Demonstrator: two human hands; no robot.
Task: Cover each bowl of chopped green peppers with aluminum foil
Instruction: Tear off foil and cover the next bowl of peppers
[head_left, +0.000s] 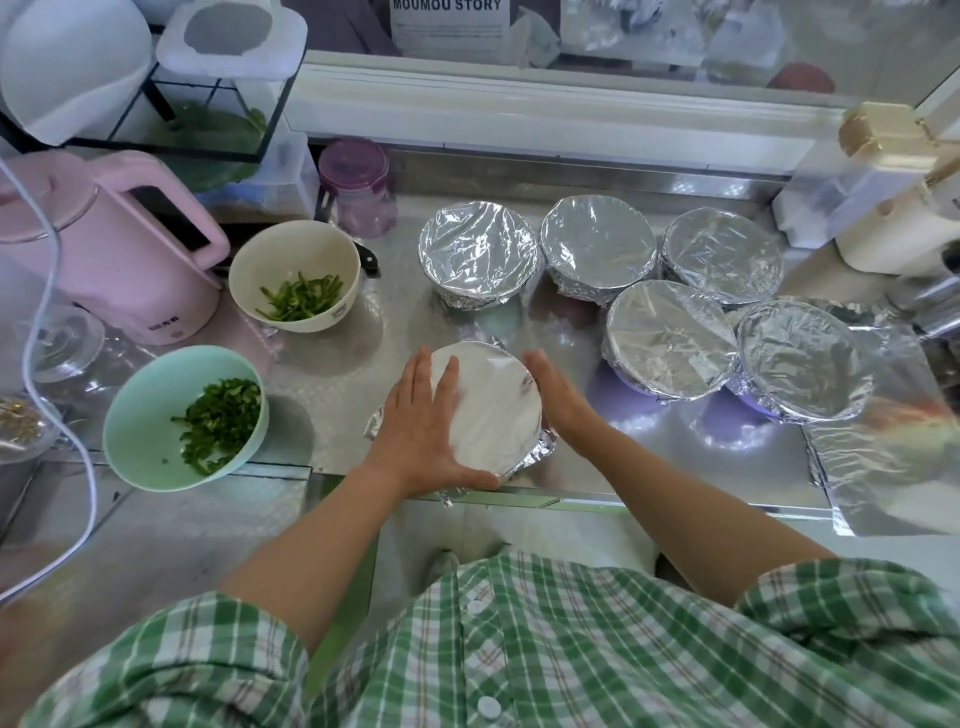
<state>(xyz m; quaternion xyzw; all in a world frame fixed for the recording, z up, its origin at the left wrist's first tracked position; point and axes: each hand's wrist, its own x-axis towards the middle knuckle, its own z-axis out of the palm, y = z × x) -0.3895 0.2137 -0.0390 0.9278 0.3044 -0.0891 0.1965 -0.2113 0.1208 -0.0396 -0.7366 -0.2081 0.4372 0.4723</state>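
Your left hand (431, 421) lies flat on top of the foil-capped bowl (493, 415) at the centre of the frame, near the bench's (623, 457) front edge. Its fingers (447, 379) are straight and spread apart, pressing the foil down. Your right hand (558, 395) rests against the bowl's right side, fingers together along the rim and gripping nothing. Crumpled foil sticks out below the rim on both sides.

Five covered bowls (670, 343) cluster at the upper right, touching or just beside each other. Two are uncovered on the left: a cream bowl (291, 244) and, below it, a mint bowl (150, 415), each with peppers (221, 421) inside. A loose foil sheet (883, 452) lies at the right edge. A pink kettle (104, 244) stands at the left.
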